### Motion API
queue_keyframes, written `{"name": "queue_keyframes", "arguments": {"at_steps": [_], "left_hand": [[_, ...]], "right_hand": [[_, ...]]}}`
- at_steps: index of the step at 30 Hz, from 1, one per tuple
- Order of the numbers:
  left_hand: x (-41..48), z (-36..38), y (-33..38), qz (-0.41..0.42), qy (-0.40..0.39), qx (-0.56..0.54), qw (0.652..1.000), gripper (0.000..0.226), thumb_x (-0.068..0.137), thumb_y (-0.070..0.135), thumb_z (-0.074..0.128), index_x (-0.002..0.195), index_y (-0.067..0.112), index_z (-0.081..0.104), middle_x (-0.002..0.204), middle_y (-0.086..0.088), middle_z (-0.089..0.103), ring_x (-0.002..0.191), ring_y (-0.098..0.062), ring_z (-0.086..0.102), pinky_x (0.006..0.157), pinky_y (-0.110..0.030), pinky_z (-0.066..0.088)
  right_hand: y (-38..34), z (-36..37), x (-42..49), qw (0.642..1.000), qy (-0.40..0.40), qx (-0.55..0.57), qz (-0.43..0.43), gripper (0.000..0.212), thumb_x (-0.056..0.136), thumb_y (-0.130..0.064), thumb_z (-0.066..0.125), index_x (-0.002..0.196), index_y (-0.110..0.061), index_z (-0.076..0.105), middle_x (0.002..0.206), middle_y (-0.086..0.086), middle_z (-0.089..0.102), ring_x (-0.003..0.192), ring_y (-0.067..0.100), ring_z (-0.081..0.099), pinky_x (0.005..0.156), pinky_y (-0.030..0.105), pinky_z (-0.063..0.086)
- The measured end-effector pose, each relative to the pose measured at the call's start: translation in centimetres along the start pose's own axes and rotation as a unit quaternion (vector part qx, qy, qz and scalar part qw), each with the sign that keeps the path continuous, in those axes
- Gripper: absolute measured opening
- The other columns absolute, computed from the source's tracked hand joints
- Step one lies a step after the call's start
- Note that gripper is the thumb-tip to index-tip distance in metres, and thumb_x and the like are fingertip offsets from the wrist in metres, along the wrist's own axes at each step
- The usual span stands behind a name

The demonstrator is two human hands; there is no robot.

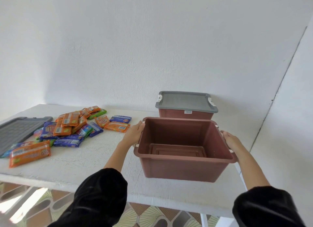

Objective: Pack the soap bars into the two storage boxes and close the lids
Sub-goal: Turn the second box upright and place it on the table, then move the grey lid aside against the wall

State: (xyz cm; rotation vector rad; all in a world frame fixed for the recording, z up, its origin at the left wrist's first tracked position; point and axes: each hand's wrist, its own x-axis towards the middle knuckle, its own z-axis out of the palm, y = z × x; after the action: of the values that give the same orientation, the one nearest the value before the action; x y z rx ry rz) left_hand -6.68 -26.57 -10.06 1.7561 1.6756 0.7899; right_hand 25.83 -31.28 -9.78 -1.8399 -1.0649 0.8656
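Head view: an open box (184,167), reddish-brown, is held at the near right part of the table (84,160). The left hand (135,133) is closed on its left rim and the right hand (231,140) on its right rim, so the box is gripped between both hands. Whether the box rests on the table or is raised just above it cannot be told. Its bare bottom, moulded with rectangular ridges, is seen through the open top.

Just behind it, against the wall, a closed box (184,115) of the same colour is stood. It is covered by a grey lid (185,101), with a white clip (160,98) seen at each end. A small label (188,111) is fixed below the lid's front edge. What is kept inside is hidden by the lid.

The soap bars (67,125) are heaped on the left half of the table, well apart from both boxes. Orange, blue and green wrappers are overlapped in the pile, and a few bars are scattered singly at its right edge, near the left hand. A loose lid (18,130), grey, is laid flat at the far left, touched by the pile. Black sleeves (101,192) are worn on both arms.
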Motion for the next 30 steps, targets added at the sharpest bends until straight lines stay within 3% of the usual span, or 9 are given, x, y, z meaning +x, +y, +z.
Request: {"name": "queue_keyframes", "arguments": {"at_steps": [3, 5, 8, 10, 13, 17, 22, 27, 30], "left_hand": [[-0.1, 0.5, 1.1, -0.028, 0.03, 0.046, 0.998, 0.049, 0.101, 0.029, 0.028, 0.145, 0.007, 0.026, 0.144, -0.015, 0.04, 0.134, -0.032, 0.036, 0.105, -0.039, 0.03], [-0.1, 1.1, 1.5, -0.025, 0.014, 0.069, 0.997, 0.053, 0.1, 0.032, 0.031, 0.145, 0.006, 0.023, 0.144, -0.016, 0.039, 0.133, -0.031, 0.037, 0.105, -0.041, 0.032], [-0.4, 1.2, 1.7, -0.018, 0.035, 0.072, 0.997, 0.056, 0.098, 0.038, 0.035, 0.145, 0.01, 0.026, 0.148, -0.013, 0.034, 0.136, -0.029, 0.033, 0.108, -0.042, 0.03], [-0.7, -0.1, 2.1, 0.002, 0.081, 0.081, 0.993, 0.052, 0.098, 0.038, 0.036, 0.143, 0.013, 0.031, 0.149, -0.011, 0.032, 0.137, -0.027, 0.032, 0.108, -0.04, 0.03], [-1.0, -3.6, 1.8, 0.036, 0.151, 0.105, 0.982, 0.043, 0.097, 0.033, 0.041, 0.137, 0.017, 0.043, 0.142, -0.006, 0.042, 0.127, -0.024, 0.044, 0.099, -0.036, 0.038], [-1.3, -9.6, -1.0, 0.038, 0.173, 0.128, 0.976, 0.037, 0.095, 0.027, 0.045, 0.13, 0.016, 0.051, 0.13, -0.006, 0.055, 0.115, -0.021, 0.053, 0.091, -0.034, 0.044], [-1.8, -17.7, -7.9, -0.027, 0.207, 0.171, 0.963, 0.032, 0.094, 0.023, 0.045, 0.121, 0.015, 0.059, 0.124, -0.008, 0.06, 0.108, -0.024, 0.057, 0.084, -0.032, 0.046], [-2.0, -27.0, -18.5, -0.105, 0.249, 0.169, 0.948, 0.032, 0.092, 0.028, 0.049, 0.119, 0.016, 0.06, 0.124, -0.006, 0.06, 0.111, -0.023, 0.056, 0.093, -0.035, 0.047], [-1.1, -33.4, -25.3, -0.133, 0.26, 0.174, 0.94, 0.031, 0.09, 0.023, 0.051, 0.118, 0.015, 0.061, 0.122, -0.009, 0.06, 0.11, -0.024, 0.056, 0.091, -0.033, 0.045]], "right_hand": [[-0.3, 0.2, -0.2, 0.995, -0.017, -0.074, -0.068, 0.048, 0.099, -0.039, 0.03, 0.142, -0.017, 0.035, 0.147, 0.009, 0.039, 0.133, 0.031, 0.038, 0.109, 0.042, 0.03], [-0.3, 0.4, -0.3, 0.979, -0.036, -0.185, -0.082, 0.055, 0.097, -0.044, 0.034, 0.147, -0.024, 0.023, 0.151, 0.005, 0.032, 0.137, 0.031, 0.034, 0.111, 0.045, 0.028], [-1.6, 0.8, 0.1, 0.941, 0.03, -0.317, -0.117, 0.058, 0.094, -0.049, 0.037, 0.145, -0.025, 0.023, 0.148, 0.011, 0.035, 0.133, 0.037, 0.036, 0.107, 0.055, 0.034], [-4.1, 1.6, 0.1, 0.924, 0.067, -0.342, -0.158, 0.058, 0.093, -0.048, 0.041, 0.145, -0.026, 0.025, 0.148, 0.011, 0.034, 0.134, 0.038, 0.034, 0.107, 0.057, 0.031], [-8.7, 4.8, -0.6, 0.919, 0.047, -0.316, -0.233, 0.058, 0.093, -0.043, 0.046, 0.145, -0.027, 0.026, 0.146, 0.011, 0.038, 0.133, 0.036, 0.036, 0.107, 0.055, 0.032], [-13.2, 13.3, -2.4, 0.912, -0.028, -0.268, -0.311, 0.056, 0.092, -0.039, 0.048, 0.144, -0.029, 0.028, 0.143, 0.009, 0.042, 0.131, 0.033, 0.038, 0.105, 0.053, 0.034], [-17.9, 26.4, -6.2, 0.913, -0.118, -0.206, -0.332, 0.052, 0.092, -0.034, 0.048, 0.142, -0.03, 0.032, 0.136, 0.015, 0.044, 0.126, 0.034, 0.039, 0.102, 0.045, 0.036], [-22.0, 40.9, -9.6, 0.874, -0.222, -0.194, -0.385, 0.051, 0.092, -0.031, 0.05, 0.14, -0.025, 0.037, 0.136, 0.013, 0.047, 0.126, 0.032, 0.043, 0.099, 0.04, 0.04], [-24.6, 49.7, -11.1, 0.848, -0.265, -0.203, -0.411, 0.051, 0.091, -0.032, 0.049, 0.14, -0.027, 0.036, 0.121, 0.013, 0.058, 0.111, 0.031, 0.055, 0.089, 0.038, 0.046]]}}
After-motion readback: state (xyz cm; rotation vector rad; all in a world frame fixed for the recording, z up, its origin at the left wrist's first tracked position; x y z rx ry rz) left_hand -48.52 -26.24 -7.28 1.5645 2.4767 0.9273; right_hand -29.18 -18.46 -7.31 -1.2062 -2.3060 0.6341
